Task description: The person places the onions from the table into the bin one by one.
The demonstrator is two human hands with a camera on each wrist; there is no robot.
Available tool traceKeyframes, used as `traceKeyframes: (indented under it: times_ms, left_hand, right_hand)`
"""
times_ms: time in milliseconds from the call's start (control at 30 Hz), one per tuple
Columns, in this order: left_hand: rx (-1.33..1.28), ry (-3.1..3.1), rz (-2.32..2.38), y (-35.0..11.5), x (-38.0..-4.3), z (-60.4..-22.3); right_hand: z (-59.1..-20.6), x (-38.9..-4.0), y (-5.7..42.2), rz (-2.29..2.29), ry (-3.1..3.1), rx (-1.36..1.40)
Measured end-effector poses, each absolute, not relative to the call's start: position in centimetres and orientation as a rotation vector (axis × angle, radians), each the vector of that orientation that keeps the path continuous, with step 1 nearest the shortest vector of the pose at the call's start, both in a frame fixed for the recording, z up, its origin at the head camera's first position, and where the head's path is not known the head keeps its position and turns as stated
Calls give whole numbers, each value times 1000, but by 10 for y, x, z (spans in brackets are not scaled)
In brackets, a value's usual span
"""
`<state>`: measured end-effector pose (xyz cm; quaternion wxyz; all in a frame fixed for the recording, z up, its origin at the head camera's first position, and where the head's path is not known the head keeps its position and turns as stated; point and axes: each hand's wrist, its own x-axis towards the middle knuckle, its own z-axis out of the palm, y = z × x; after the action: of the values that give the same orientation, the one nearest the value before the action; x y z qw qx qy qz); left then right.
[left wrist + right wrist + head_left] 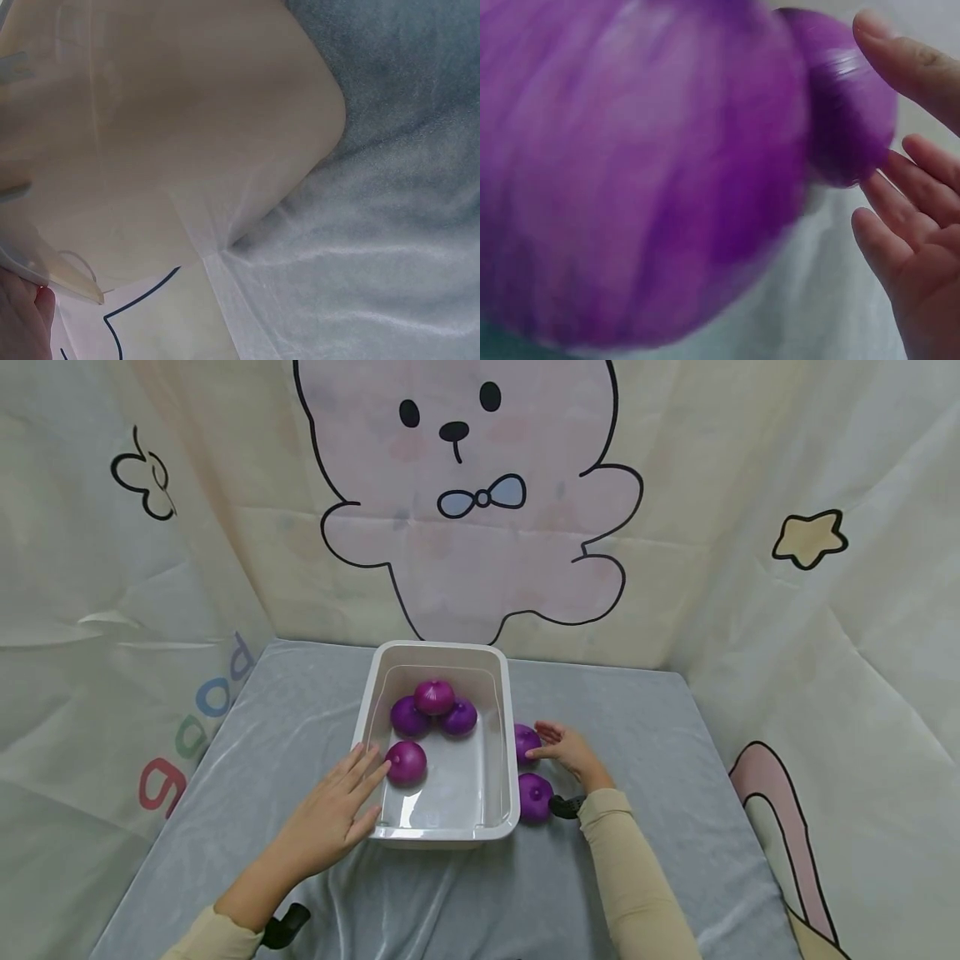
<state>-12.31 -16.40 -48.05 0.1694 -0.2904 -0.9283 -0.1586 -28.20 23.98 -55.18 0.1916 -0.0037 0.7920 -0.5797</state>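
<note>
A white plastic bin (441, 837) holds a cluster of three red onions (434, 697) toward its far end and a single red onion (406, 762) near its left wall. My left hand (330, 814) rests with spread fingers on the bin's left rim. Right of the bin, two more red onions lie on the cloth. My right hand (570, 755) reaches round the farther onion (527, 743), thumb apart from the fingers. In the right wrist view, fingertips come right up to that onion (847, 97). The nearer onion (535, 798) sits below the right wrist and fills much of the right wrist view.
Grey cloth (637, 727) covers the table. Behind it hangs a curtain (705, 485) with a cartoon bear, and fabric walls close off both sides. A black wrist strap piece (567, 807) on the right arm overlaps the nearer onion's edge in the head view.
</note>
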Motion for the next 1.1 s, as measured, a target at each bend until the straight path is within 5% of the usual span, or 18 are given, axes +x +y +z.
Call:
traceKeyframes:
  times_ms: [567, 867, 1100]
  left_hand:
    - [-819, -2665, -474, -165, -121, -482]
    - [-820, -2668, -477, -166, -122, -481]
    - [-816, -2685, -469, -166, -123, -482]
  right_hand:
    - [-563, -281, 230, -1625, 2300, 58]
    - [-482, -298, 238, -1642, 2430, 60]
    - [-416, -303, 199, -1744, 2409, -128]
